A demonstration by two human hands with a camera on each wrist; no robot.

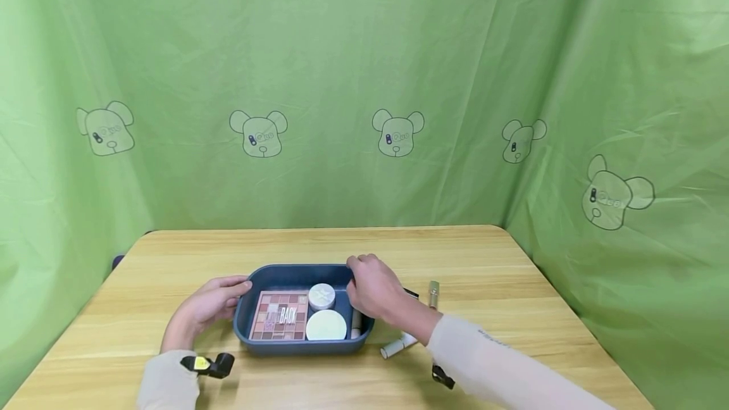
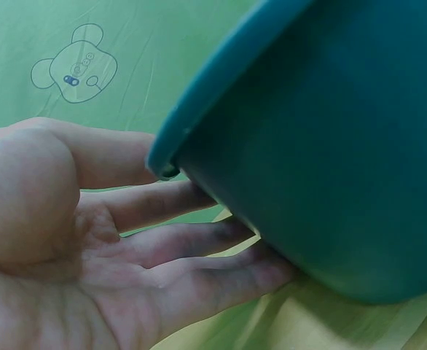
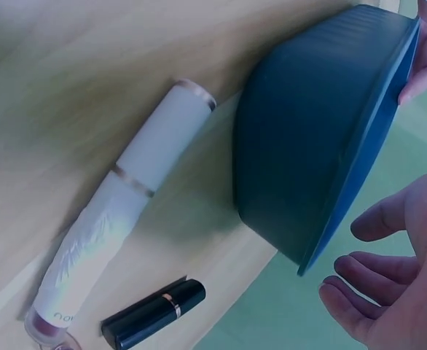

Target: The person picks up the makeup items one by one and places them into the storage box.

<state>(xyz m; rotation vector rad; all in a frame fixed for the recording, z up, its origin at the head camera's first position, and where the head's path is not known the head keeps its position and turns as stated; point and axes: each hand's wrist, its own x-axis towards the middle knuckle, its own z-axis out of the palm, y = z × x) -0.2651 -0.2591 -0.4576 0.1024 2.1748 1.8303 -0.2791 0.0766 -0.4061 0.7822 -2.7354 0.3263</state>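
Note:
A dark blue storage bin (image 1: 302, 348) stands mid-table. An eyeshadow palette (image 1: 279, 316), a small round white jar (image 1: 321, 296), a white round compact (image 1: 326, 325) and a slim tube (image 1: 356, 323) lie inside it. My left hand (image 1: 211, 305) holds the bin's left end, thumb over the rim; its fingers (image 2: 213, 284) lie against the outer wall in the left wrist view. My right hand (image 1: 373, 290) is at the bin's back right corner. In the right wrist view its loosely bent fingers (image 3: 377, 222) are apart from the rim, holding nothing visible.
Right of the bin lie a white tube (image 3: 166, 138) with gold bands, a black lipstick tube (image 3: 155, 313) and a slim tube with a greenish cap (image 1: 434, 290). My right forearm partly hides them. Green curtains (image 1: 342, 195) hang around the wooden table (image 1: 501, 264).

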